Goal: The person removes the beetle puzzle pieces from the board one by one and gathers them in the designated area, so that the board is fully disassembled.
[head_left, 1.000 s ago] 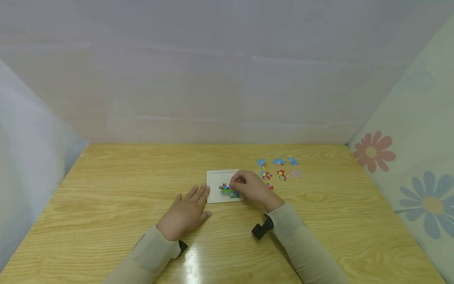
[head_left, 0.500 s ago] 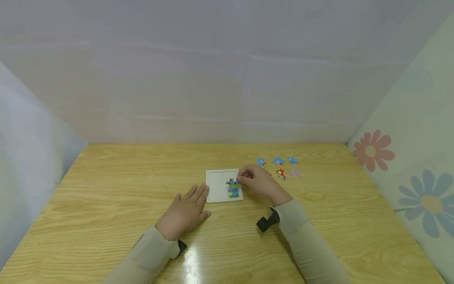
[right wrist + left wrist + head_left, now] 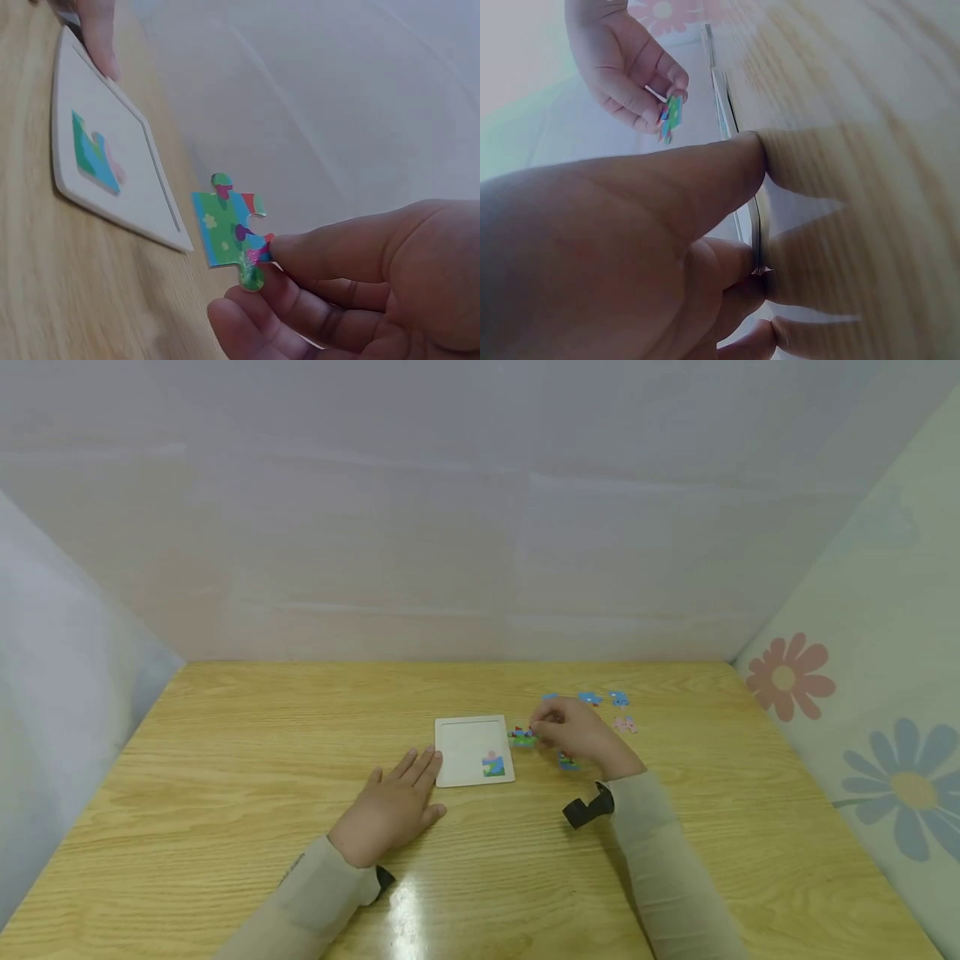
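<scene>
My right hand (image 3: 581, 732) pinches a green jigsaw piece (image 3: 217, 231) with blue, red and purple patches between thumb and fingers, raised just right of a white puzzle tray (image 3: 461, 743). In the right wrist view the piece's printed face shows, with a round knob at either end. One blue-and-green jigsaw piece (image 3: 493, 767) with a pink tab lies in the tray's near right corner. My left hand (image 3: 393, 806) lies palm down on the table, straight fingers spread, fingertips at the tray's left edge.
Loose blue pieces (image 3: 590, 698) and a pink piece (image 3: 625, 724) lie beyond the right hand, which partly covers the group. Another piece (image 3: 569, 762) shows below that hand. Fabric walls border the wooden table (image 3: 300, 718) at the back and sides.
My right hand has moved right, carrying the green piece from over the tray to beside it. The piece in the tray's corner now shows fully. My left hand has stayed in place.
</scene>
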Tool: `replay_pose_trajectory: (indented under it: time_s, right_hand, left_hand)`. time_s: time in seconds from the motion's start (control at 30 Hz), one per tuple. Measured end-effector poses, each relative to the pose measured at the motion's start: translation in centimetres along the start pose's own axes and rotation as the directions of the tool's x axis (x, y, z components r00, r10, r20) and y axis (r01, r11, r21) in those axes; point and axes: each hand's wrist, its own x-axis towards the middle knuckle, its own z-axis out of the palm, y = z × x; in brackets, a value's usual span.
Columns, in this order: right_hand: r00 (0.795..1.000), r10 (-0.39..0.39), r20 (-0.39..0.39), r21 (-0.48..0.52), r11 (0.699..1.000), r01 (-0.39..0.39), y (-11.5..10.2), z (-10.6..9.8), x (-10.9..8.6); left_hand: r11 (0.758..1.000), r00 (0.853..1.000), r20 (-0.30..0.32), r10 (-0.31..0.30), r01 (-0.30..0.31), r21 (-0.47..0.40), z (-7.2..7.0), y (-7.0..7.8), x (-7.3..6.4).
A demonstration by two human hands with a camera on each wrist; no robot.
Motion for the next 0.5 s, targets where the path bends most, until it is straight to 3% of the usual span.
replay_pose_trajectory:
  time_s: [0.27,0.5]
  right_hand:
    - [0.998,0.007,-0.058,0.010,1.000,-0.007,1.3,-1.0,0.0]
    - [0.990,-0.031,-0.137,0.113,0.993,0.047,3.0,-1.3,-1.0]
  left_hand:
    - [1.000,0.999,0.038,-0.016,0.016,-0.020,-1.4,0.8,-0.7]
    - [1.000,0.999,0.034,-0.012,0.012,-0.010,-1.1,0.8,-0.6]
